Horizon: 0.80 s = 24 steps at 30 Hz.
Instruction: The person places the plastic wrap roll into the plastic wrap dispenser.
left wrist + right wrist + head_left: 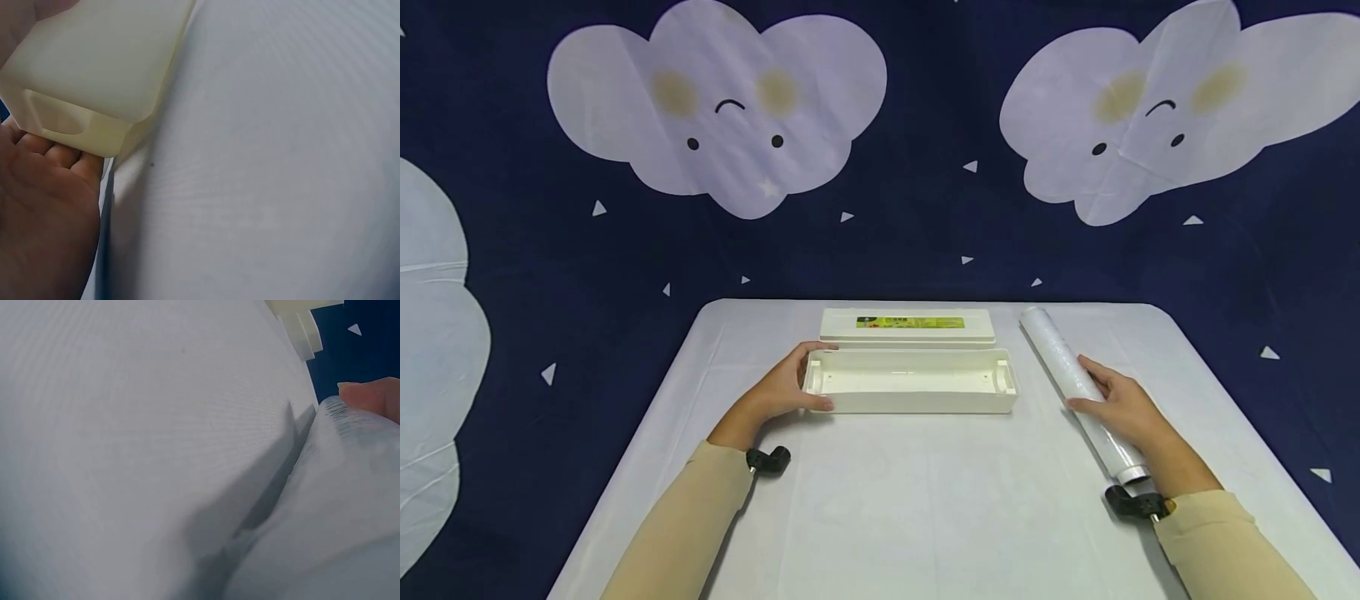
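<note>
1. left hand [778, 387]: thumb and fingers parted, gripping the left end of one open white box [917, 403]; fingertips partly hidden behind it in the left wrist view.
2. right hand [1123, 406]: half closed around one film roll [1060, 354], slanting right of the box; mostly cut off in the right wrist view. whether the roll touches the table [887, 500] cannot be told.
3. one lid [842, 325], just behind the box; one label [910, 322], print illegible.
4. two sleeves [673, 529], cut off below.
</note>
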{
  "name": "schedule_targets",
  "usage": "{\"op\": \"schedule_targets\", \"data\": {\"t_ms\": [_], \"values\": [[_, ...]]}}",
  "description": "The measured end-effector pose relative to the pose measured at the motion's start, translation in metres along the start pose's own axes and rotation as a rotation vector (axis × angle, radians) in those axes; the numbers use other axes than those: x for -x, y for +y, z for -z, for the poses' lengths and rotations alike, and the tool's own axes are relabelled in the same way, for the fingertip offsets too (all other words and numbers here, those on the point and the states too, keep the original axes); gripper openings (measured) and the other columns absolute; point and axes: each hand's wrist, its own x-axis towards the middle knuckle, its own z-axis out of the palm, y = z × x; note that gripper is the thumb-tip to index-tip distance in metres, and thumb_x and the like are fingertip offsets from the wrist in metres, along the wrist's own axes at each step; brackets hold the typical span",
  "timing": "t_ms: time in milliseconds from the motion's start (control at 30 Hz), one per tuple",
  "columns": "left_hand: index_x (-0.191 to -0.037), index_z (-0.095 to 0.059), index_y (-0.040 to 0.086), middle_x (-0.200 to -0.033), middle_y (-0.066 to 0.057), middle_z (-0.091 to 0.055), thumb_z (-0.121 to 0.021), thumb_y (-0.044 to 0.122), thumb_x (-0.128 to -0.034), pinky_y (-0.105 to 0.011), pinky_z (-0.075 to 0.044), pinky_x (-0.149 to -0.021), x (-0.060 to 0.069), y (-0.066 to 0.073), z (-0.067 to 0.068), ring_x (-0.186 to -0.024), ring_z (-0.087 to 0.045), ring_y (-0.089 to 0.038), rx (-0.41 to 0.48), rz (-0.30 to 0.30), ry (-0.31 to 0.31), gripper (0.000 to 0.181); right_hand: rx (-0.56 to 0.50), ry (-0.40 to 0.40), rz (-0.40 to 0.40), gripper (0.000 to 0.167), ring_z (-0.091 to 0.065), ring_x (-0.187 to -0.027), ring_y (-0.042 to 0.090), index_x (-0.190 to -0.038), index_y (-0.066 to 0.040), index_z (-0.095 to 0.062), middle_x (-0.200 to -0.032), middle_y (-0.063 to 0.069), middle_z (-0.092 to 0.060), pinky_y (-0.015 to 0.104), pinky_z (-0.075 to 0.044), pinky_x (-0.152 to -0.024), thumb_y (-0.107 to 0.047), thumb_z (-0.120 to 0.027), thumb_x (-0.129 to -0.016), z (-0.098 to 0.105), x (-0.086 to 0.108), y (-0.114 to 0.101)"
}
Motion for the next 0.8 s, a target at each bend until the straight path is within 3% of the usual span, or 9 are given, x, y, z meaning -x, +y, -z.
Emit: {"op": "schedule_targets", "data": {"t_ms": [400,800], "values": [[-0.156,-0.037,0.008,-0.148,-0.019,-0.053,-0.097,-0.009,-0.0650,-0.040,-0.051,-0.101,-0.003,-0.006,0.001,-0.129,-0.055,-0.036,0.103,0.003,0.001,0.110,-0.003,0.010,0.013,0.093,-0.046,-0.136,0.050,-0.163,0.005,-0.029,-0.154,0.035,-0.039,0.009,-0.044,-0.080,-0.020,-0.085,-0.092,0.003,0.001,-0.004],[-0.157,-0.034,0.010,-0.151,-0.015,-0.051,-0.098,-0.007,-0.0638,-0.042,-0.048,-0.105,-0.002,-0.008,0.000,-0.130,-0.055,-0.035,0.107,0.033,0.014,0.114,0.020,0.008,-0.010,0.093,-0.043,-0.139,0.051,-0.164,0.002,-0.027,-0.157,0.034,-0.037,0.009,-0.042,-0.080,-0.019,-0.083,-0.093,0.010,0.001,-0.012]]}}
